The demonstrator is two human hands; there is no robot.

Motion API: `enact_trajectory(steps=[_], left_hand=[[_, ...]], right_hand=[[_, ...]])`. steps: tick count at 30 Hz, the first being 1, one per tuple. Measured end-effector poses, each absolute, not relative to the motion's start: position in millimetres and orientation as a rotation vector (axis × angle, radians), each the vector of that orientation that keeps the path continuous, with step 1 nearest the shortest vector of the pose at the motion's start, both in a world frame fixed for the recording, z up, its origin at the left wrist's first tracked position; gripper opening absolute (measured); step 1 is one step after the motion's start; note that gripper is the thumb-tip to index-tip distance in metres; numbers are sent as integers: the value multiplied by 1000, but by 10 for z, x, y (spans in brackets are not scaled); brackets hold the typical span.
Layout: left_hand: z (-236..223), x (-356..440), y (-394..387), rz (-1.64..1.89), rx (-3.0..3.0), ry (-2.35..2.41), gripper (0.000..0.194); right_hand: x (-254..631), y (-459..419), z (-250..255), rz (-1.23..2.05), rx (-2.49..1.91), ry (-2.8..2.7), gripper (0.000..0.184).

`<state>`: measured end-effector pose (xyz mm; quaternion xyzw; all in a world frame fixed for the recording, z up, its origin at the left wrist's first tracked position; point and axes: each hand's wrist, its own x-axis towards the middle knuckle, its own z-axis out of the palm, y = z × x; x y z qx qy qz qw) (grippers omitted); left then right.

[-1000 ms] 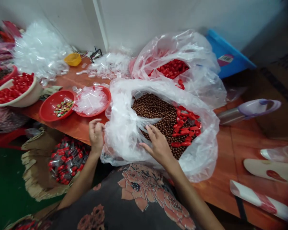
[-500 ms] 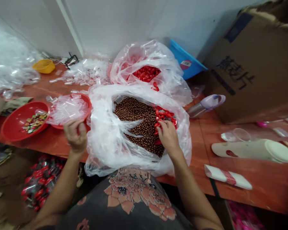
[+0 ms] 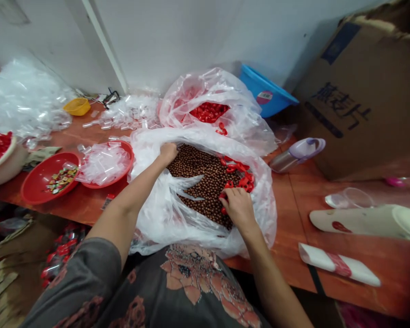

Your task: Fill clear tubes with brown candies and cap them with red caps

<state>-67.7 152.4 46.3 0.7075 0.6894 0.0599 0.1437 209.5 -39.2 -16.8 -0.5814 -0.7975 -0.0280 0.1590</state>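
A white plastic bag (image 3: 150, 214) lies spread open in front of me, full of small round brown balls (image 3: 205, 177). Several red plastic caps (image 3: 248, 180) lie on the balls at the right side of the bag. My right hand (image 3: 238, 206) is closed beside them, thumb and fingers pinched on a red cap (image 3: 222, 196). At the bag's far left edge, my left hand (image 3: 169, 152) is curled down against the balls. Its fingertips are hidden, and what they hold cannot be made out.
Left of the bag are a red bowl of clear plastic tubes (image 3: 104, 164) and a red bowl (image 3: 30, 187) with small colourful pieces. Behind stands a bag of red caps (image 3: 208, 111). A flask (image 3: 295, 155) and a large cardboard box (image 3: 369, 114) are on the right.
My left hand has moved right and away from me, from beside the bowl of tubes into the bag's far left edge. My right hand has shifted slightly nearer and now pinches a red cap.
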Motion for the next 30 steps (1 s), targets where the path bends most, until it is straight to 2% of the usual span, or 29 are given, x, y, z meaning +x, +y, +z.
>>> enact_trajectory(steps=[8, 18, 25, 30], left_hand=[[222, -653, 1400, 99, 2031, 1621, 38], [-115, -25, 1386, 394, 1902, 1404, 47], [-258, -13, 1303, 534, 1678, 1291, 43], [-162, -69, 1134, 728, 1375, 1132, 41]], right_hand=[[1983, -412, -144, -51, -1804, -2137, 29], [2051, -470, -187, 81, -1697, -1999, 23], [2109, -510, -276, 182, -1679, -1924, 27], [2113, -504, -319, 174, -1662, -1927, 29]])
